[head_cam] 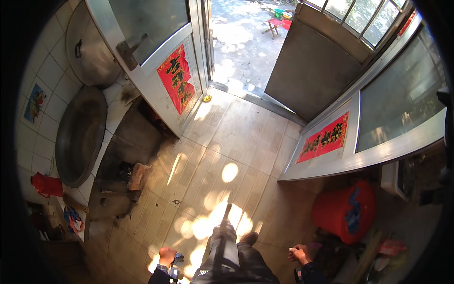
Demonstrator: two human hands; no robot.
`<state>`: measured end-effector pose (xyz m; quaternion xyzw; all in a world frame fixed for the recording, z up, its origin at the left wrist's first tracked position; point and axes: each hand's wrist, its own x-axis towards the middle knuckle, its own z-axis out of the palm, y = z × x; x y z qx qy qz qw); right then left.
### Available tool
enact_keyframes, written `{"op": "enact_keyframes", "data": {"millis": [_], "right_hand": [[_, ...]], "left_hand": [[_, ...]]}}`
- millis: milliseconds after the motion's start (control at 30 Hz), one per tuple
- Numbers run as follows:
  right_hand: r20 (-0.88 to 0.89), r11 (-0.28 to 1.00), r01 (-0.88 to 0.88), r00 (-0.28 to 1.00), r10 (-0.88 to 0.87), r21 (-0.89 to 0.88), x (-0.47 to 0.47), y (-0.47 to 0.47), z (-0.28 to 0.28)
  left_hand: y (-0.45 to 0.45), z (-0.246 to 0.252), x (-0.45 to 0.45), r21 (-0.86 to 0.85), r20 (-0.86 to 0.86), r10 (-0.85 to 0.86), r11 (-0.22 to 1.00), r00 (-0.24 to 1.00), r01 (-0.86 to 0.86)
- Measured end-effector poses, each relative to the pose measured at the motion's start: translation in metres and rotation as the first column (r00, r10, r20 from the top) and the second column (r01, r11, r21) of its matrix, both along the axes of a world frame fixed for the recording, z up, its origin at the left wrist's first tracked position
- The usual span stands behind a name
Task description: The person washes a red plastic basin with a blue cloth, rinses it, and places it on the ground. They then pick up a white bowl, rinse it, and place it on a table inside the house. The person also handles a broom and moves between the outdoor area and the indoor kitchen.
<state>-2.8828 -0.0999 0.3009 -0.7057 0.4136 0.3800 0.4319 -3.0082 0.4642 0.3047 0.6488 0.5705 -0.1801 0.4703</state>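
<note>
At the lower left, my left hand (pixel 167 256) hangs beside my leg with its fingers curled; a small dark blue item (pixel 178 258) is at its edge, and whether the hand grips it is unclear. My right hand (pixel 300 254) is held out on the other side, fingers curled in and nothing visible in them. Both wrists wear dark devices. Between the hands are my legs in dark trousers and a shoe (pixel 250 238) on the tiled floor (pixel 227 142). Ahead, a doorway stands open between two metal-framed glass doors (pixel 197 64) (pixel 354 124) bearing red paper banners.
A large wok (pixel 81 138) sits in a tiled stove at left, with a brick (pixel 139 176) at its base and a red jug (pixel 49 185) nearby. A red bucket (pixel 340 213) stands at right. A raised threshold (pixel 255 101) crosses the doorway; outside is a folding stool (pixel 273 27).
</note>
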Motion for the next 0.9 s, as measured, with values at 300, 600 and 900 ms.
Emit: {"op": "enact_keyframes", "data": {"millis": [300,600,900], "right_hand": [[-0.111,0.997,0.066,0.992,-0.063,0.025,-0.026,-0.01,-0.003],[-0.268,0.981,-0.177,0.952,0.15,-0.08,0.041,0.026,-0.008],[-0.016,0.924,-0.252,0.966,0.258,-0.287,0.16,0.058,-0.018]], "left_hand": [[0.033,-0.012,0.05,-0.077,0.124,-0.019,0.997,0.992,0.029],[0.066,-0.031,0.107,0.119,-0.008,-0.196,0.973,0.981,0.195],[0.049,-0.026,0.1,-0.096,-0.239,0.061,0.992,0.969,-0.086]]}}
